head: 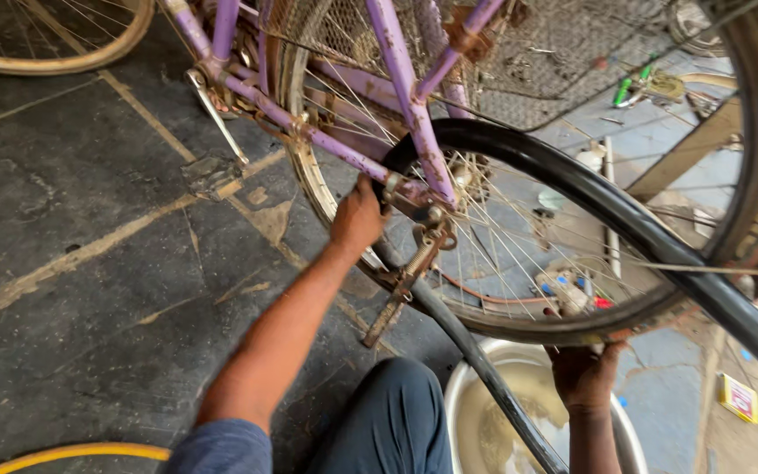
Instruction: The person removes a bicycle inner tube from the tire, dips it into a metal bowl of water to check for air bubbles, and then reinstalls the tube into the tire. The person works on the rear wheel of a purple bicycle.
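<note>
Beside the purple frame (414,114) | my left hand (357,219) clenched the inner tube (625,219) near the rear axle | right hand (585,373) gripped the wheel rim (563,329) from below (above the basin (471,386)) | best eased out evenly.

A metal basin (467,386) of what looks like water, a yellow hose (81,451), a small yellow packet (738,397).

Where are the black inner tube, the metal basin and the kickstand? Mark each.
black inner tube (625,215), head view, on its upper arc.
metal basin (461,386), head view, on its left rim.
kickstand (385,320), head view, on its leg.
</note>
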The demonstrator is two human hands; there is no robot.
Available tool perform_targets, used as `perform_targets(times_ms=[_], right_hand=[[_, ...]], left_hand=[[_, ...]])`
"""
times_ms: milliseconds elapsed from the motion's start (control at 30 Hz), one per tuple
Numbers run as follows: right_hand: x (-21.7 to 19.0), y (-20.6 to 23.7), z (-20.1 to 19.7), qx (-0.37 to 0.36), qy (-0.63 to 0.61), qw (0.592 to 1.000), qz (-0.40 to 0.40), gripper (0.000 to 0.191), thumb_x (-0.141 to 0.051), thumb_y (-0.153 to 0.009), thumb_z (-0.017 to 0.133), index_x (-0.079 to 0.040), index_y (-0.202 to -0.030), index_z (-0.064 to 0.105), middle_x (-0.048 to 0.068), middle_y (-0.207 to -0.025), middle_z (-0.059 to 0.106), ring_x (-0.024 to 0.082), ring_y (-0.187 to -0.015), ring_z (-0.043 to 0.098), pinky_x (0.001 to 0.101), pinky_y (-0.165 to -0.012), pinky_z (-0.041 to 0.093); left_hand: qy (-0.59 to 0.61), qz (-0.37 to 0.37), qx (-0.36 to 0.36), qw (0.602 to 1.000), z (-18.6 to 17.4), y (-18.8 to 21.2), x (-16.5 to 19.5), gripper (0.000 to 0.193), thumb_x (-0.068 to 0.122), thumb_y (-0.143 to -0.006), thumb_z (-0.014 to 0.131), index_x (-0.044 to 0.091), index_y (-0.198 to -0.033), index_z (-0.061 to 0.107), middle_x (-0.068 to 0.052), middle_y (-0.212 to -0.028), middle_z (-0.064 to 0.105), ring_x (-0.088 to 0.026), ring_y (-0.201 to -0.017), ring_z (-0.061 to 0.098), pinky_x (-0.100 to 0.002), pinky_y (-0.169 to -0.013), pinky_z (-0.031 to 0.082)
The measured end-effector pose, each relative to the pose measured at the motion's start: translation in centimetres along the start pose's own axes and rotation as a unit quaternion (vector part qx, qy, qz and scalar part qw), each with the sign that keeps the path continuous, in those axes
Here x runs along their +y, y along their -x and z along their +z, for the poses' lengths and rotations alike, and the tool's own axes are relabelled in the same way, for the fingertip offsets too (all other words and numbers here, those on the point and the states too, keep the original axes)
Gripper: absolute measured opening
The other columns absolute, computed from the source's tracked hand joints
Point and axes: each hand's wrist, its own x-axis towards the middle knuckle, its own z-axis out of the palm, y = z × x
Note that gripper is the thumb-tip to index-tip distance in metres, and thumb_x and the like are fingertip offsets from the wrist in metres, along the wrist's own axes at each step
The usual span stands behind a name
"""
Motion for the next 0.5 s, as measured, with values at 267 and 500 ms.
perform_targets(times_ms=[267,500], right_hand=[[3.0,-3.1,-1.0,-0.045,-0.219,0.973,-0.056,0.089,-0.086,-0.088,0.063,-0.004,-0.122,0.062,0.012,-0.118,0.068,0.037,-0.121,0.060,0.0574,-0.119,0.043],[-9.0,-4.4,-2.7,0.014,-0.002,0.995,-0.101,0.071,-0.070,-0.092,0.066,-0.013,-0.134,0.061,0.008,-0.121,0.066,0.026,-0.110,0.064,0.0510,-0.106,0.049]], left_hand=[[0.006,0.043,0.072,0.996,2.6,-0.1,-1.8,0.067,0.031,-0.081,0.084,-0.005,-0.122,0.044,-0.030,-0.091,0.070,-0.049,-0.081,0.069,-0.055,-0.073,0.056],[0.005,0.034,0.082,0.996,3.4,2.7,-3.0,0.063,0.029,-0.083,0.079,-0.004,-0.127,0.047,-0.030,-0.091,0.070,-0.048,-0.082,0.069,-0.054,-0.074,0.056]])
